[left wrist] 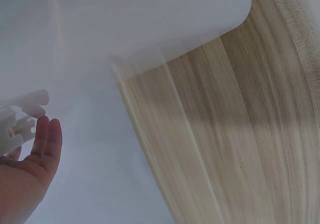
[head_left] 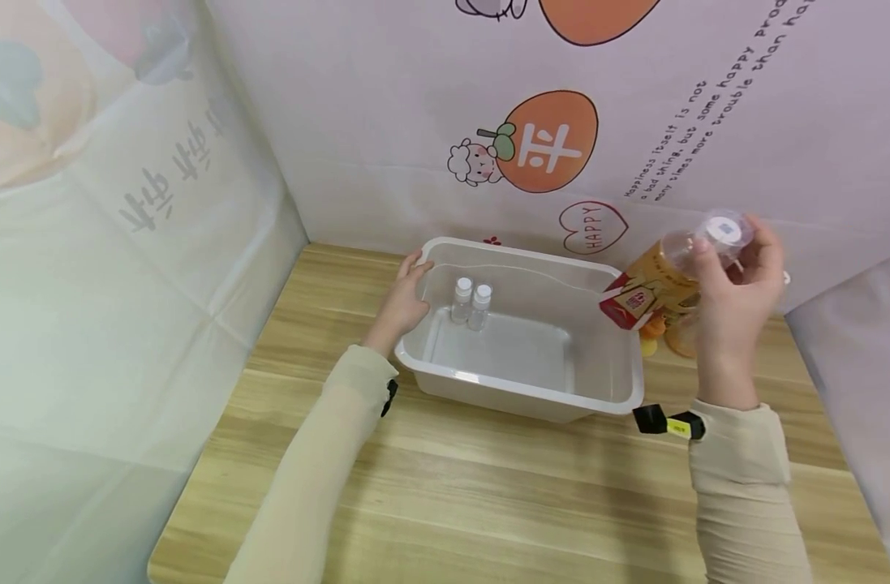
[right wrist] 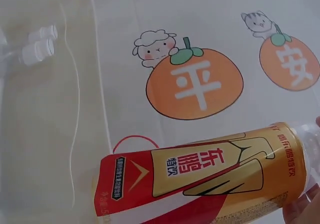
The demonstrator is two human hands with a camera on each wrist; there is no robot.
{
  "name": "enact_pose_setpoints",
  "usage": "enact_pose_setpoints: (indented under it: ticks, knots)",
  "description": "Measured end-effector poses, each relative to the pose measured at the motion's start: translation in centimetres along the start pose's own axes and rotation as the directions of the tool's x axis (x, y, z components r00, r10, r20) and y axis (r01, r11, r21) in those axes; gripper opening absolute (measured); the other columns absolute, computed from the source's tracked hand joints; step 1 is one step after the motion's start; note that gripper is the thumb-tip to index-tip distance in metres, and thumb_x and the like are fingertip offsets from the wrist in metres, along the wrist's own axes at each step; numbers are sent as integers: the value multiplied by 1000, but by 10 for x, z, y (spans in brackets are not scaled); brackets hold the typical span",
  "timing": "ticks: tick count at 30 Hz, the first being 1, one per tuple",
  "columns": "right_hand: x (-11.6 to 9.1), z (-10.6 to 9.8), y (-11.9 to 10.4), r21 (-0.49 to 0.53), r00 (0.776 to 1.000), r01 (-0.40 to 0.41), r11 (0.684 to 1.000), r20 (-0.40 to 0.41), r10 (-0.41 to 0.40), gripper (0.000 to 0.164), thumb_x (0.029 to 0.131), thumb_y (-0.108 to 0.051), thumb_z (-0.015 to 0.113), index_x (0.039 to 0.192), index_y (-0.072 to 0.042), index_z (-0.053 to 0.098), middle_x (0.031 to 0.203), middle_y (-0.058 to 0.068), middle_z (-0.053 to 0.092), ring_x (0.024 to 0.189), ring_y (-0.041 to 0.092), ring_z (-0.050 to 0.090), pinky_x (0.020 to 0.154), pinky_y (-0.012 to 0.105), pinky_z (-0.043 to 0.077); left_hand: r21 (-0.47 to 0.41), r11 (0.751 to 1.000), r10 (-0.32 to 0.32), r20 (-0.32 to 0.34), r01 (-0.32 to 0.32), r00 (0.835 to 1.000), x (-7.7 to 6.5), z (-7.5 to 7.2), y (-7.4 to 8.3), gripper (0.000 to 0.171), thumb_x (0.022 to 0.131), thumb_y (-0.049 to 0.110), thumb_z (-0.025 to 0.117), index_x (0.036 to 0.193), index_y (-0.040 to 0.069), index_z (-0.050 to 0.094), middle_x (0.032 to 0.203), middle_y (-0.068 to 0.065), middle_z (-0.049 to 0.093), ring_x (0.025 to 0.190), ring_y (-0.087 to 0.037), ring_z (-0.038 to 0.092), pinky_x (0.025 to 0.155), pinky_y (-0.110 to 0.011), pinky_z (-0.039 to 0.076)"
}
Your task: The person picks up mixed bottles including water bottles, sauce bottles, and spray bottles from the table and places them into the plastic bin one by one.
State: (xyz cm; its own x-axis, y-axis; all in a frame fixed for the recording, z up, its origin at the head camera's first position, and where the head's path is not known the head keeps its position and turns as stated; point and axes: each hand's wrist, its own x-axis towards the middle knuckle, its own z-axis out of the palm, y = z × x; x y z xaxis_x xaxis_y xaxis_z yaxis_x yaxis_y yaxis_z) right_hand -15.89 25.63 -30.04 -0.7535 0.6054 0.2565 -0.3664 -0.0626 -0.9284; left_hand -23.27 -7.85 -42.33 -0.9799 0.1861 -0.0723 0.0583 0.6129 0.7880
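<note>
Right hand (head_left: 744,300) curls thumb and fingers round the clear end of a gold-and-red bottle (head_left: 652,280), just right of the bin (head_left: 488,397).
From that grip the bottle's long axis slants down-left, its red end overlapping the bin's far right corner in the head view; clearance cannot be told. Left hand (head_left: 403,302), farther from it, pinches the bin's left rim. Two white-capped vials (head_left: 479,313) stand inside, left; orange-and-yellow items (head_left: 652,328) sit behind the bottle, toward the far right of the bench (head_left: 488,503).
</note>
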Motion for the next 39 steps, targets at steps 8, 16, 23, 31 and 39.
enact_pose_setpoints:
  ticks: [8,16,23,31,39]
  knots:
    - [-8,19,14,-87,995,18,996,95,-10,42,79,0,70,118,-11,59,111,-1,60,104,11,54,88,19,45,-6,1000,-4,-1,4,1000,-2,1,0,76,75,-13,53,147,8,36,162,-1,12,143,-33,30,97,-39,53]
    - [-15,29,32,-229,976,-64,971,190,109,45,81,-6,71,123,-12,54,111,-6,57,105,8,54,87,13,48,-9,1000,-6,0,6,1000,-1,1,1,78,75,-13,53,147,9,35,162,1,11,143,-32,32,88,-36,55]
    - [-19,39,41,-413,947,-58,909,265,181,50,86,-17,66,133,-13,47,121,-7,51,115,10,50,106,28,45,-12,1000,-2,-4,2,1000,0,1,1,78,74,-13,54,147,8,36,162,-1,12,142,-33,32,91,-37,55]
    - [-22,51,52,-524,912,-42,851,328,247,57,89,-21,62,140,-8,40,132,4,45,121,13,45,109,31,43,-11,1000,-2,-3,2,1000,-1,1,2,72,81,-2,63,147,7,35,162,-1,11,143,-34,30,109,-45,43]
    - [-24,57,62,-644,833,-61,762,388,394,63,90,-30,61,140,-5,32,146,16,37,138,28,37,115,43,36,1,1000,-8,-7,8,1000,-1,1,2,72,81,-1,64,147,7,36,162,-1,11,144,-34,29,110,-47,41]
